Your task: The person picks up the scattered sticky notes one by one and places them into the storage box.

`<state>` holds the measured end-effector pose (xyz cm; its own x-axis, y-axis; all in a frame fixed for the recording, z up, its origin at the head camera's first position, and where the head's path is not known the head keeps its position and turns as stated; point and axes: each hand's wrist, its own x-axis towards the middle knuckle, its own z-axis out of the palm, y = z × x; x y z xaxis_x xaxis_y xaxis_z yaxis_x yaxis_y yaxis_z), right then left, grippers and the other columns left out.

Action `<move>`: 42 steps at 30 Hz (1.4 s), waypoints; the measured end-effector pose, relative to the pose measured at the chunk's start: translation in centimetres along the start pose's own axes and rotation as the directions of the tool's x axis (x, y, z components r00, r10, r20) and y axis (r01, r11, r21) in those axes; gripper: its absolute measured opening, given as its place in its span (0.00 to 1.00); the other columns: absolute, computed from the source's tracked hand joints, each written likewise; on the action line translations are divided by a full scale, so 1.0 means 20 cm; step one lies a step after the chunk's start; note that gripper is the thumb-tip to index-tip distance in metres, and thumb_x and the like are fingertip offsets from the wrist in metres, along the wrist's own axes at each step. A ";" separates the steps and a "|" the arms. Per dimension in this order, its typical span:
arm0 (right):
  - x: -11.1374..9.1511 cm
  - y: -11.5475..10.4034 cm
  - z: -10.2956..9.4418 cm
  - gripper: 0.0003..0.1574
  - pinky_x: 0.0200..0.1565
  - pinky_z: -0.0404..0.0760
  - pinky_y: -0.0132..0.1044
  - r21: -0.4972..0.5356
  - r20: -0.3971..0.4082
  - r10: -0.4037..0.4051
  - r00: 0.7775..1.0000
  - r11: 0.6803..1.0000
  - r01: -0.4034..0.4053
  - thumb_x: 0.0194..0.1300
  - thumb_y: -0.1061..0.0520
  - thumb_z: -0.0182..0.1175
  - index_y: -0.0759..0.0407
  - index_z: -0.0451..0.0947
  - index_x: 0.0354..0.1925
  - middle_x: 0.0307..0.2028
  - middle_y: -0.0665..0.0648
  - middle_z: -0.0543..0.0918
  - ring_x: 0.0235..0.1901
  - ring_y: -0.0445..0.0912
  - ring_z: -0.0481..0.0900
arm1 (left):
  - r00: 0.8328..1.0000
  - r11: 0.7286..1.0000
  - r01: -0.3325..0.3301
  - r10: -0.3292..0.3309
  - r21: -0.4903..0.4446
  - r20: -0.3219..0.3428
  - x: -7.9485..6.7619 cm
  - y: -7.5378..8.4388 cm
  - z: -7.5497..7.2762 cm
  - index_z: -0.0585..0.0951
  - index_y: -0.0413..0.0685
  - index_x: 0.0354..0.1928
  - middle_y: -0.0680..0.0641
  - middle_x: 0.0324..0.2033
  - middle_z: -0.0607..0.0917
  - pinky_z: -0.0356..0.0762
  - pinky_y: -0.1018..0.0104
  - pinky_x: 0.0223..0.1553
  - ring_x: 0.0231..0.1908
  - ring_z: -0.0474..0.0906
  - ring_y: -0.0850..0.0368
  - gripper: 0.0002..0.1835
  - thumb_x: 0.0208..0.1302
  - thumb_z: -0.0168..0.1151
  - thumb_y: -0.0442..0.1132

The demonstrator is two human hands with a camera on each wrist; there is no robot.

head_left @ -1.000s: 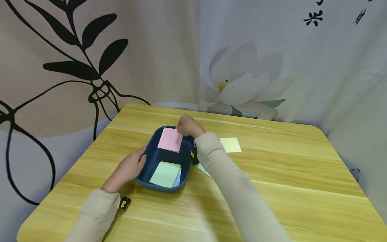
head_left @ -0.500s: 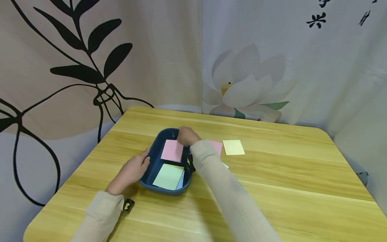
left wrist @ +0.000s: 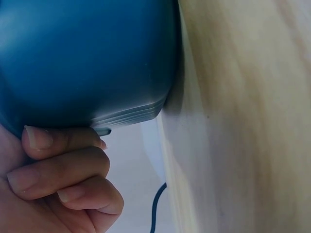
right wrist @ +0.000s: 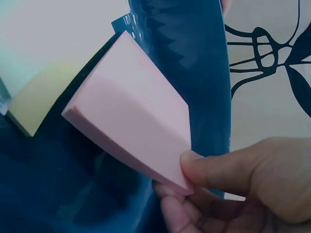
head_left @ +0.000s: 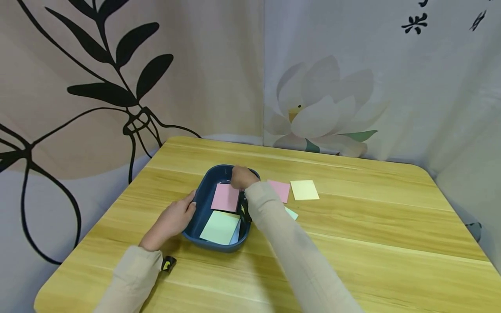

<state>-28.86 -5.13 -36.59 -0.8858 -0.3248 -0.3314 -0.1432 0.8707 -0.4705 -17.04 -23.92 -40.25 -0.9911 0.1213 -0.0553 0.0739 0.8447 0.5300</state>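
Note:
A dark blue rectangular tub (head_left: 209, 179) stands on the table. My left hand (head_left: 171, 221) grips its left side, thumb at the rim and fingers curled outside, as the left wrist view also shows. Inside the tub, my right hand (head_left: 242, 177) pinches a pink sticky note pad (right wrist: 129, 109) by one corner, thumb on top and fingers beneath. The pad is held tilted near the tub's far end. At the near end lies a pale green pad (head_left: 218, 227) overlapping a blue pad (head_left: 235, 234) and a yellow pad (right wrist: 46, 94).
Right of the tub on the wooden table (head_left: 372, 234) lie another pink pad (head_left: 279, 190), a pale yellow pad (head_left: 304, 190) and a pale green pad (head_left: 291, 213), the last partly hidden by the right sleeve. A printed curtain (head_left: 219, 65) hangs behind the table.
My right hand has moved the pink pad lower in the tub, closer to the pale green pad. The right arm's shift uncovers the pink pad on the table. My left hand keeps its grip.

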 end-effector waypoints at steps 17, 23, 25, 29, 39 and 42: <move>-0.07 0.00 -0.03 0.20 0.20 0.62 0.32 -0.033 0.009 -0.020 1.000 0.999 0.020 0.64 0.67 0.54 0.65 0.76 0.55 0.46 0.59 0.79 0.20 0.44 0.66 | 1.000 1.000 -0.011 0.011 0.006 0.018 0.02 0.01 0.01 0.54 0.37 0.74 0.48 0.14 0.66 0.64 0.64 0.19 0.13 0.63 0.56 0.29 0.76 0.39 0.41; -0.09 -0.02 -0.04 0.19 0.20 0.63 0.31 -0.012 -0.005 -0.058 0.998 0.998 0.058 0.67 0.62 0.55 0.59 0.69 0.18 0.16 0.51 0.63 0.14 0.41 0.61 | 1.000 1.000 -0.015 0.015 0.006 0.008 0.02 0.00 0.00 0.54 0.36 0.73 0.48 0.15 0.66 0.64 0.64 0.20 0.13 0.63 0.56 0.29 0.76 0.40 0.41; -0.10 -0.03 -0.05 0.26 0.20 0.63 0.31 0.001 -0.007 -0.079 0.997 0.997 0.079 0.68 0.61 0.54 0.55 0.61 0.14 0.13 0.49 0.59 0.13 0.41 0.60 | 1.000 1.000 -0.012 0.012 0.003 0.010 0.02 0.00 0.00 0.54 0.36 0.73 0.48 0.15 0.66 0.64 0.64 0.20 0.14 0.63 0.56 0.29 0.76 0.40 0.41; -0.13 -0.04 -0.06 0.26 0.22 0.63 0.31 0.046 -0.023 -0.119 0.993 0.992 0.120 0.70 0.59 0.54 0.55 0.63 0.14 0.15 0.49 0.63 0.15 0.40 0.59 | 1.000 1.000 -0.009 0.009 0.007 0.010 0.01 -0.01 0.00 0.53 0.36 0.74 0.48 0.14 0.66 0.64 0.64 0.19 0.13 0.63 0.56 0.29 0.76 0.39 0.41; -0.27 0.04 -0.15 0.14 0.49 0.80 0.42 0.157 -0.193 -0.189 0.963 0.963 0.220 0.69 0.57 0.57 0.63 0.82 0.47 0.48 0.59 0.83 0.43 0.50 0.80 | 0.999 0.999 -0.050 0.050 -0.006 0.019 0.00 -0.01 0.00 0.52 0.34 0.73 0.51 0.11 0.64 0.61 0.65 0.15 0.11 0.60 0.58 0.29 0.76 0.39 0.40; -0.31 0.10 -0.19 0.14 0.46 0.80 0.41 0.170 -0.243 -0.186 0.952 0.958 0.231 0.69 0.57 0.57 0.62 0.83 0.47 0.47 0.59 0.83 0.40 0.49 0.80 | 0.998 0.998 -0.055 0.056 -0.010 0.014 0.00 -0.01 0.00 0.53 0.33 0.73 0.50 0.12 0.65 0.62 0.65 0.16 0.12 0.61 0.57 0.29 0.76 0.39 0.40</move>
<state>-25.40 0.08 -32.44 -0.9239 -0.3816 -0.0292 -0.2667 0.6966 -0.6660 -17.11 -24.06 -40.44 -0.9837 0.1755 -0.0379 0.1276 0.8316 0.5405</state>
